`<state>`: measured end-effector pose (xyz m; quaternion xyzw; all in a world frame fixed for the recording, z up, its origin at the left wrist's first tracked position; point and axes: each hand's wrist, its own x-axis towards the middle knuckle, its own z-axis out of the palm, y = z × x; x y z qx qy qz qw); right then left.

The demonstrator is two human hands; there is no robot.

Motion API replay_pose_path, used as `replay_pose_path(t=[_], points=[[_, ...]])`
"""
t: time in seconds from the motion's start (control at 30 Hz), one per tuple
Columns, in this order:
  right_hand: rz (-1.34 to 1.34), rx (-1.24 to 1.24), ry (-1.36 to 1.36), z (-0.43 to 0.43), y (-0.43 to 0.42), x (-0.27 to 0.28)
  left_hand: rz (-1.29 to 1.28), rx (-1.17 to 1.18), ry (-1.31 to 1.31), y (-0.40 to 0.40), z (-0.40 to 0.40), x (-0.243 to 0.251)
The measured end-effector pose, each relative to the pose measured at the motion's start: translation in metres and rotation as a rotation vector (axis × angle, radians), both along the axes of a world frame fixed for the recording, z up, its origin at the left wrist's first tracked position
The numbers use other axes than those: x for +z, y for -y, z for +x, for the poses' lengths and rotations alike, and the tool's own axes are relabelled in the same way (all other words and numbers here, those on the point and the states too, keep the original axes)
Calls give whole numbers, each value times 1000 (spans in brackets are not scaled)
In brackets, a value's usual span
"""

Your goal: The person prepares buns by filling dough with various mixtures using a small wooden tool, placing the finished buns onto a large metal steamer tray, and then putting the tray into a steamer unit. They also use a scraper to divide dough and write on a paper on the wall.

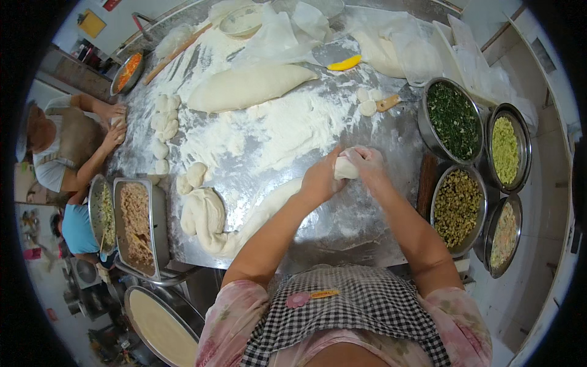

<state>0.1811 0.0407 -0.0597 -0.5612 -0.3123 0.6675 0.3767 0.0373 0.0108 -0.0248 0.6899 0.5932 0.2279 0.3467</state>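
Note:
My left hand (322, 178) grips the end of a thick rope of dough (270, 206), which runs back under my left forearm to a folded mass at the left. My right hand (367, 163) closes around the same end from the other side. Between the two hands shows a smooth white bulge of dough (346, 169); whether it is joined to the rope is hidden by my left hand. Small dough pieces (196, 174) lie beside the folded mass. Beyond my hands, loose flour (284, 128) covers part of the metal table, and a long slab of dough (252, 87) rests behind it.
Metal bowls of chopped greens (451, 121) and diced filling (458, 208) stand at the right. At the left are a tray of minced filling (136, 225) and a co-worker (69, 137) handling dough. A yellow-edged scraper (344, 63) and a rolling pin (176, 54) lie farther back.

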Motion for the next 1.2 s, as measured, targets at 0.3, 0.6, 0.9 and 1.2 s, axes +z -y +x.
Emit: replay_pose_path(t=[0.3,0.6,0.9,1.2], points=[[1306,403,815,-25,30,10,-205,-190,530,41,-19,-42],[1137,23,706,18,4,-74,260,-182,28,42,21,-24],[1750,600,900,-16,7,45,-316,-99,522,18,-28,-15],[1314,497,1196,-16,-13,8,97,-169,142,52,0,-2]])
